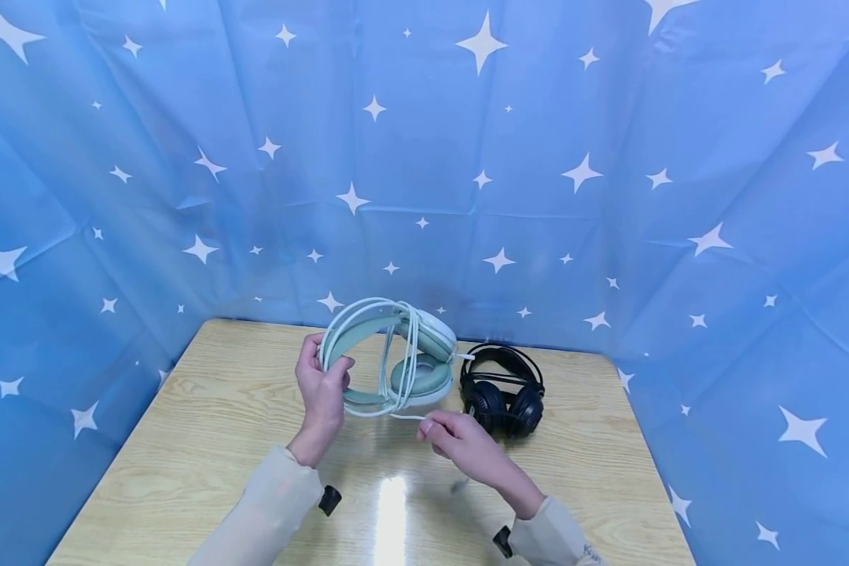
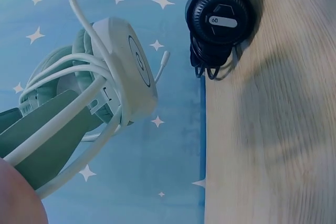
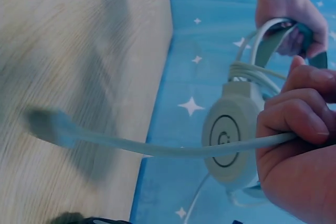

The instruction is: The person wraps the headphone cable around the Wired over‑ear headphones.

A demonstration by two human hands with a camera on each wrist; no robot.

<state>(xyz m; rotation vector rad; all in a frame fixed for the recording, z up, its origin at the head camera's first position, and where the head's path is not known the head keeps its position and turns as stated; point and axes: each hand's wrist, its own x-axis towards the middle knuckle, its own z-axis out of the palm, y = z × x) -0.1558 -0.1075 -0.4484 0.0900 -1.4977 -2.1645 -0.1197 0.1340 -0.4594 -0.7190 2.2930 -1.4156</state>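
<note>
A pale green and white headset [image 1: 428, 381] is held up above the table, its white cable [image 1: 408, 362] looped several times round the headband and ear cups. My left hand [image 1: 321, 389] grips the headband at its left side. Below the ear cups, my right hand [image 1: 467, 448] pinches the cable near its free end, and a stretch runs from there to the headset. In the right wrist view a blurred plug [image 3: 50, 124] sticks out past the curled fingers on a short length of cable. A thin microphone boom [image 2: 163, 65] projects beside one ear cup.
A black headset [image 1: 505, 393] lies on the wooden table [image 1: 205, 417] near the back, just right of the held one. Its bundled cable [image 2: 210, 59] shows in the left wrist view. A blue curtain [image 1: 424, 157] with white stars surrounds the table's back and sides.
</note>
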